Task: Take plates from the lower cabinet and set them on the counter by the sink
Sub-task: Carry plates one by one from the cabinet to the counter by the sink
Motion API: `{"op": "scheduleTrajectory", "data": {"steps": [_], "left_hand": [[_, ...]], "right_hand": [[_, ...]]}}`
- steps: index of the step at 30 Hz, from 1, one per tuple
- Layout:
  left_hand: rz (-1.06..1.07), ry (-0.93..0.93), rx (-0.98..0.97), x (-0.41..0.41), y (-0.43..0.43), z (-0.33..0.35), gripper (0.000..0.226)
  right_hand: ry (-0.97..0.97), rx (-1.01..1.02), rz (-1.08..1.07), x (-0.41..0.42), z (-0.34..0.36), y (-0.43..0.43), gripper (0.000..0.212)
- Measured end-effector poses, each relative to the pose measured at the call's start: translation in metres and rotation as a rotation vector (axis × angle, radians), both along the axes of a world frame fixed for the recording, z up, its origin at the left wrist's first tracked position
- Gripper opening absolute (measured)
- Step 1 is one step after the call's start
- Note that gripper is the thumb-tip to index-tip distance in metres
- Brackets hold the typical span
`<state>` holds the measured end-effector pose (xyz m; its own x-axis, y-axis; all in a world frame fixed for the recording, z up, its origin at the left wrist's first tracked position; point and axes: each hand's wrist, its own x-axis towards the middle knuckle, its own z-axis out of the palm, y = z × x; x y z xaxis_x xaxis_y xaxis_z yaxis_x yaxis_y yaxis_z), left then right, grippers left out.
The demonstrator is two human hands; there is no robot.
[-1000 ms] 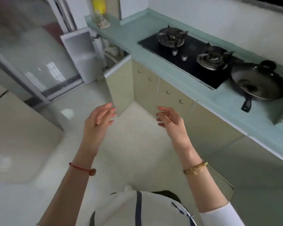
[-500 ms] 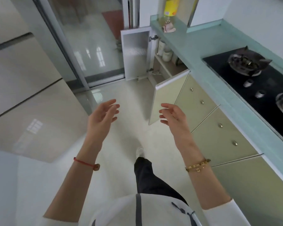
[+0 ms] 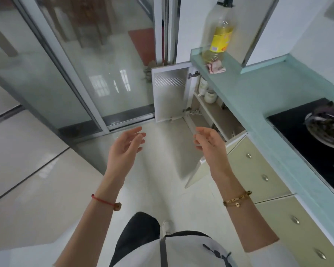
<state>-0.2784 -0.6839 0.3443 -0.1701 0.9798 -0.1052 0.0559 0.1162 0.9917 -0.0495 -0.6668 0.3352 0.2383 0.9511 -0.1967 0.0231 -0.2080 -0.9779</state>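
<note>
Now your left hand (image 3: 126, 146) and right hand (image 3: 210, 140) hang empty over the floor, fingers spread loosely and palms turned toward each other, seemingly readied for a two-handed reach. Just beyond them the lower cabinet (image 3: 210, 112) stands with both doors swung wide, jars on its upper shelf and what may be a plate rim (image 3: 233, 134) on the shelf below. Farther off, the pale green surface (image 3: 258, 97) carries an oil bottle (image 3: 219, 39) and a black hob (image 3: 307, 132); no sink is in view.
</note>
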Motion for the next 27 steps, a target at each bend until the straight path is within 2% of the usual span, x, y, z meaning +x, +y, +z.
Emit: {"op": "scheduleTrajectory", "data": {"steps": [8, 12, 16, 20, 24, 27], "left_hand": [[-0.15, -0.012, -0.032, -0.021, 0.157, -0.035, 0.02], [-0.299, 0.011, -0.053, -0.03, 0.26, -0.044, 0.017], [-0.52, 0.06, -0.088, -0.03, 0.354, -0.049, 0.023], [-0.691, 0.069, -0.15, -0.012, 0.424, -0.061, 0.033], [-0.806, 0.109, -0.185, 0.022, 0.476, -0.084, 0.025], [-0.866, 0.144, -0.237, 0.058, 0.513, -0.105, 0.032]], "right_hand": [[0.012, -0.055, -0.157, -0.021, -0.027, 0.116, 0.022], [-0.003, -0.058, -0.308, -0.034, -0.044, 0.183, 0.022], [0.006, -0.106, -0.512, -0.046, -0.057, 0.237, 0.024], [0.03, -0.154, -0.678, -0.049, -0.069, 0.271, 0.022], [0.024, -0.23, -0.805, -0.037, -0.087, 0.296, 0.023], [0.026, -0.286, -0.89, -0.019, -0.108, 0.32, 0.022]]}}
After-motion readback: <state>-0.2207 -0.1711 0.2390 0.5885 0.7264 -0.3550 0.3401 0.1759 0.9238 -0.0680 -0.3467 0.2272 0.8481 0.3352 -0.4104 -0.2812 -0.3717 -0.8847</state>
